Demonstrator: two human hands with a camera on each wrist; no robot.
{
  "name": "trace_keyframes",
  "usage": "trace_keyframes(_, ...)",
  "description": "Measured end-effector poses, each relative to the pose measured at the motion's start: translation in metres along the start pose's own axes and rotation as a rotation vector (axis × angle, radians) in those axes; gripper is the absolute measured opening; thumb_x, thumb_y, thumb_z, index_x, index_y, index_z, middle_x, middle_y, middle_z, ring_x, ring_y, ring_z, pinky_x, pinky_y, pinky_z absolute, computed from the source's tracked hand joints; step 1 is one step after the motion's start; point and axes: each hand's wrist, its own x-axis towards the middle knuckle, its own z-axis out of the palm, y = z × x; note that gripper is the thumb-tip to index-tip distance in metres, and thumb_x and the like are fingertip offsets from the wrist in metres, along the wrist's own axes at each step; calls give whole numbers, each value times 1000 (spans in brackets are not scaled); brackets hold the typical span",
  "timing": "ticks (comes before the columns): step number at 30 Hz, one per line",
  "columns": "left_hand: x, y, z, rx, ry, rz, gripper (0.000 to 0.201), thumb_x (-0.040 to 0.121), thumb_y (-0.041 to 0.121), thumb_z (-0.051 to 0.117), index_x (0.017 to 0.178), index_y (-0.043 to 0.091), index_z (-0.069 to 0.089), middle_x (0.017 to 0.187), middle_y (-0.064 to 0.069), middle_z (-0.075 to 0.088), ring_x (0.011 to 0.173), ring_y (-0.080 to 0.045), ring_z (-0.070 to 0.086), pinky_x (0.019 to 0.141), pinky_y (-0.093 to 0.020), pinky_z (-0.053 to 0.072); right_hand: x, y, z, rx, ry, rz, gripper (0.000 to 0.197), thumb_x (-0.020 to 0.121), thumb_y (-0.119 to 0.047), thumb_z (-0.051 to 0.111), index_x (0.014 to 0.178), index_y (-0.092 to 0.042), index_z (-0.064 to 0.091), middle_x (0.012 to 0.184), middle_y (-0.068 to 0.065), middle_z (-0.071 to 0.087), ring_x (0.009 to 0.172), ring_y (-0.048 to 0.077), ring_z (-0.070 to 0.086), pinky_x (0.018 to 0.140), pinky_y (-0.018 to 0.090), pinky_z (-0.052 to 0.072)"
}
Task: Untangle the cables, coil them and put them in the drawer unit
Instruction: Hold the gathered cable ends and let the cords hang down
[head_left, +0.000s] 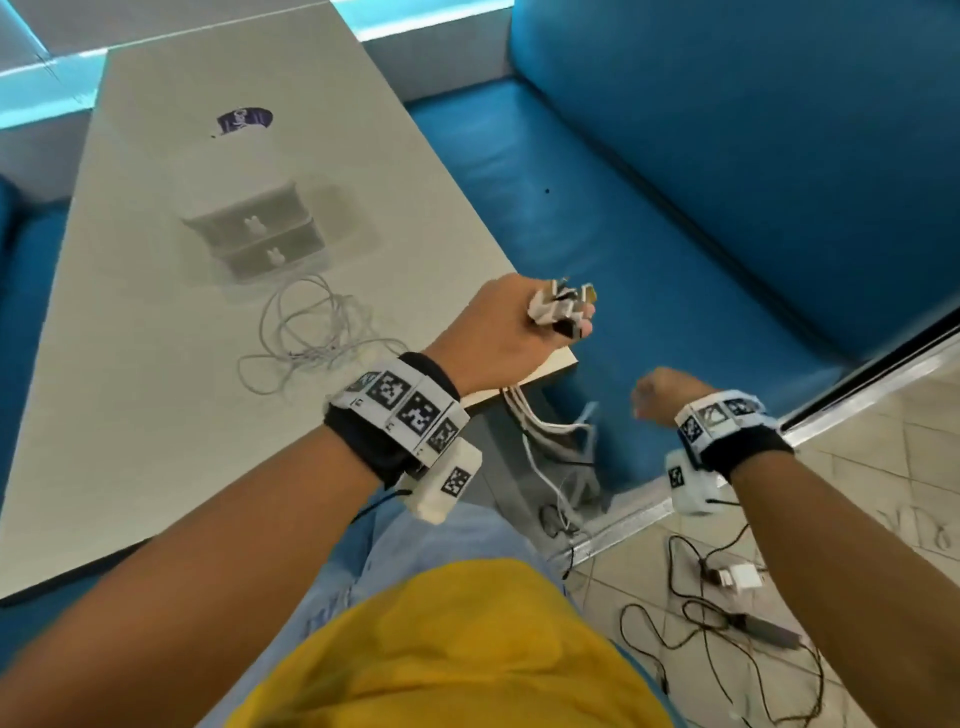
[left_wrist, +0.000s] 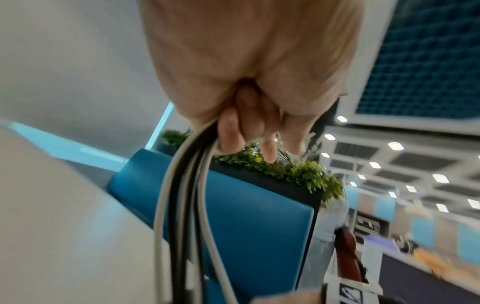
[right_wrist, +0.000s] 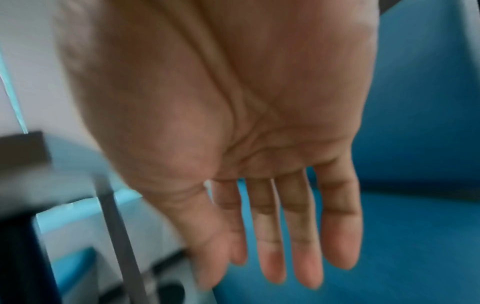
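Note:
My left hand (head_left: 511, 325) hovers over the table's near right corner and grips a bunch of white and black cables (left_wrist: 182, 205). Their plug ends (head_left: 563, 304) stick out above my fist, and the rest hangs below the table edge (head_left: 550, 426). In the left wrist view the fingers (left_wrist: 233, 131) curl round the strands. My right hand (head_left: 657, 397) is lower, over the blue bench seat, with straight fingers (right_wrist: 301, 236) and nothing in it. A loose tangle of white cable (head_left: 317, 332) lies on the table in front of the small white two-drawer unit (head_left: 260, 228), both drawers closed.
The white table (head_left: 156, 441) runs away from me at left. A blue padded bench (head_left: 649, 208) fills the right side. On the tiled floor at lower right lie black cables (head_left: 691, 613) and a white charger (head_left: 740, 576). A dark sticker (head_left: 244, 120) marks the far tabletop.

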Motion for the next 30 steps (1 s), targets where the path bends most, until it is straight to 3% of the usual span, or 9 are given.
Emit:
trace_keyframes(2, -5, 1, -3, -58, 6, -55, 16, 92, 8, 57, 86, 4, 72, 95, -1, 72, 90, -10, 59, 84, -14, 41, -20, -17, -38, 202, 130, -32, 28, 87, -30, 53, 103, -12, 67, 110, 10, 68, 97, 31, 63, 85, 34, 51)
trace_keyframes(4, -12, 4, -8, -70, 36, -106, 24, 98, 7, 50, 95, 1, 72, 71, 19, 65, 74, 4, 57, 68, -1, 35, -44, -44, -66, 456, 241, -196, 21, 92, -30, 54, 96, -14, 68, 97, 4, 69, 91, 25, 63, 78, 31, 49)
trace_keyframes(9, -25, -2, -29, -143, 144, -214, 34, 96, 6, 49, 71, 15, 69, 40, 15, 43, 40, -3, 33, 50, -22, 27, -128, -158, -123, 817, 281, -684, 42, 100, -47, 38, 106, -15, 65, 102, 1, 66, 96, 16, 62, 78, 27, 47)
trace_keyframes(11, -34, -2, -38, -153, 189, -202, 34, 93, -7, 44, 69, 12, 60, 51, 11, 48, 44, 0, 42, 51, -22, 32, -144, -195, -130, 683, 281, -790, 47, 97, -53, 40, 102, -14, 66, 96, 0, 67, 92, 14, 62, 78, 27, 49)
trace_keyframes(14, -51, -12, -55, -192, 327, -268, 27, 95, -8, 42, 120, -7, 52, 80, -3, 55, 71, -9, 56, 59, -16, 46, -152, -236, -132, 382, 318, -818, 37, 91, -54, 52, 91, -21, 71, 85, -8, 68, 81, 9, 61, 76, 26, 46)
trace_keyframes(17, -54, -19, -76, -125, 379, -275, 15, 95, -6, 41, 94, -2, 55, 67, -1, 46, 59, -9, 43, 45, -13, 38, -153, -260, -139, 314, 374, -833, 36, 92, -50, 54, 90, -21, 75, 89, -5, 72, 83, 12, 62, 78, 28, 48)
trace_keyframes(21, -53, -13, -90, -54, 427, -233, 29, 96, -2, 41, 121, -17, 46, 95, -34, 57, 73, -33, 56, 47, -16, 38, -156, -284, -146, 310, 416, -824, 49, 96, -51, 43, 90, -13, 74, 94, 1, 73, 91, 18, 65, 88, 36, 49)
trace_keyframes(26, -70, -15, -104, -54, 532, -204, 49, 92, -2, 55, 135, -13, 36, 125, -29, 54, 110, -37, 56, 70, -10, 41, -158, -301, -147, 263, 415, -905, 50, 97, -48, 43, 87, -8, 70, 85, 0, 70, 83, 16, 63, 80, 33, 47)
trace_keyframes(30, -85, -15, -123, -114, 507, -275, 52, 92, 0, 54, 138, -11, 33, 132, -34, 49, 118, -44, 51, 61, -12, 44, -165, -317, -153, 257, 397, -1049, 45, 98, -50, 42, 92, -15, 70, 87, -5, 69, 78, 8, 58, 72, 23, 43)
